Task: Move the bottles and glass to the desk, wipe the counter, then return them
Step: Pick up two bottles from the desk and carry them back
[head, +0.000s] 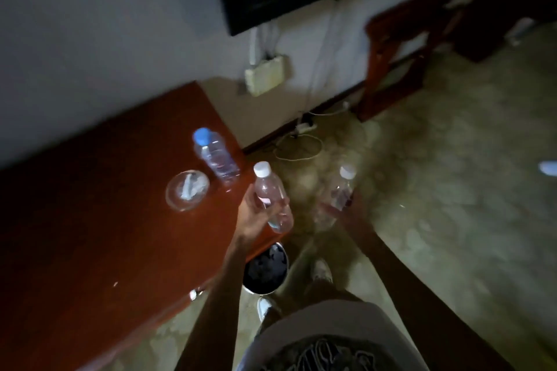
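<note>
Both forearms are bare from wrist to elbow, with no sleeve, watch or band showing on them, and the left hand (253, 214) and right hand (346, 211) wear no gloves or rings that can be made out through the blur. At the bottom edge of the view a light grey shirt (316, 334) shows, printed with a dark graphic (319, 355) whose pale lettering is too smeared to read. Below it a light-coloured shoe (264, 309) shows.

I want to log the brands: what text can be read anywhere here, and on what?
None can be read.
Blue-capped bottle label: blurred.
Bottle in left hand label: blurred.
Bottle in right hand: motion-blurred.
Shirt print: lettering cut off, illegible.
</note>
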`<state>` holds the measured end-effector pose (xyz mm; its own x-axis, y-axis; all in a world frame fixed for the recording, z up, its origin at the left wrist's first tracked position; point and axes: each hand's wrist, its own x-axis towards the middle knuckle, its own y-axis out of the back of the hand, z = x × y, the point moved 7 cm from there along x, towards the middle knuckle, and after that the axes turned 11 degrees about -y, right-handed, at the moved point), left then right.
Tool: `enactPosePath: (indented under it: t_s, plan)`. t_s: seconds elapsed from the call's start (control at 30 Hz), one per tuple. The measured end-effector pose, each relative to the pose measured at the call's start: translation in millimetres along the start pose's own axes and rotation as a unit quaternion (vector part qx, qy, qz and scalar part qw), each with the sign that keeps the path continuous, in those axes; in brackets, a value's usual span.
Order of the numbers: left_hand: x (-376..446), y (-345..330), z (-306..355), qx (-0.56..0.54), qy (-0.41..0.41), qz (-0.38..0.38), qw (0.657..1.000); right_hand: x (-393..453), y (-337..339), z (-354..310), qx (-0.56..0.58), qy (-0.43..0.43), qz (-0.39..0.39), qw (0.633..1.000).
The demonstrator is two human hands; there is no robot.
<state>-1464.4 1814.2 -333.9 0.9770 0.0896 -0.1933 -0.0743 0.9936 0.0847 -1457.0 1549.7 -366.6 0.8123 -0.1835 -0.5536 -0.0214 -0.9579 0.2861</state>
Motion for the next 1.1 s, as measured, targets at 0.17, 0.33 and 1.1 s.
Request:
enactPosePath:
  t_s: [0.17, 0.33, 1.1]
  plan:
    - [33.9, -118.2, 7.0, 0.044, 0.030, -0.125, 0.991, -32.9, 87.5, 27.5, 0.103, -0.063, 0.101, 0.987]
    - [53.4, -235.1, 13.3, 0.126, 0.012, -0.256, 0.958, -23.1, 176.4, 65.7, 0.202, -0.107, 0.190, 0.955]
    - [321.4, -790.5, 126.3, 0.103, -0.012, -0.348, 0.932, 264.9, 632.7, 9.7, 0.299, -0.098, 0.283, 0.906]
